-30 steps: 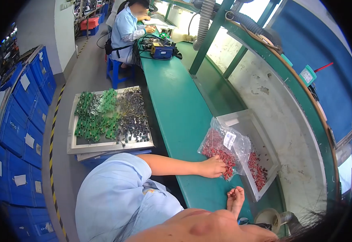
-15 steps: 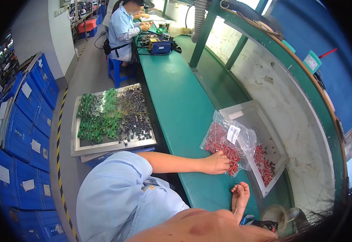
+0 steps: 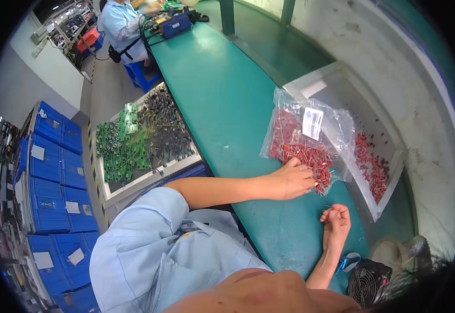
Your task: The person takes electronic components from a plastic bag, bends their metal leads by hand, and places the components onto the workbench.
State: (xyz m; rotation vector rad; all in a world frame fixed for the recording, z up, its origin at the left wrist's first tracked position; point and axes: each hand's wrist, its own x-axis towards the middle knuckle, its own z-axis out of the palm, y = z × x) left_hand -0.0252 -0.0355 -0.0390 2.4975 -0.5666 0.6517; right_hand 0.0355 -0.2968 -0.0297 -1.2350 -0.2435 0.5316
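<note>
Vs. ½ s ago, our view turned. Our L hand [image 3: 291,181] touches red parts [image 3: 298,152] at bag [image 3: 340,119]'s 6 o'clock, grip unclear; R hand [image 3: 336,223] pinches thin wire [image 3: 327,207]. Label [image 3: 312,123] unreadable.

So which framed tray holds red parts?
The tray by the wall, partly overlapped by the clear bag; the other tray holds green boards and dark parts.

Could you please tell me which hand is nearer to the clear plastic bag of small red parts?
Left. The left hand is at the edge of the clear plastic bag, touching its small red parts; the right hand is apart from it, lower in the view.
</note>
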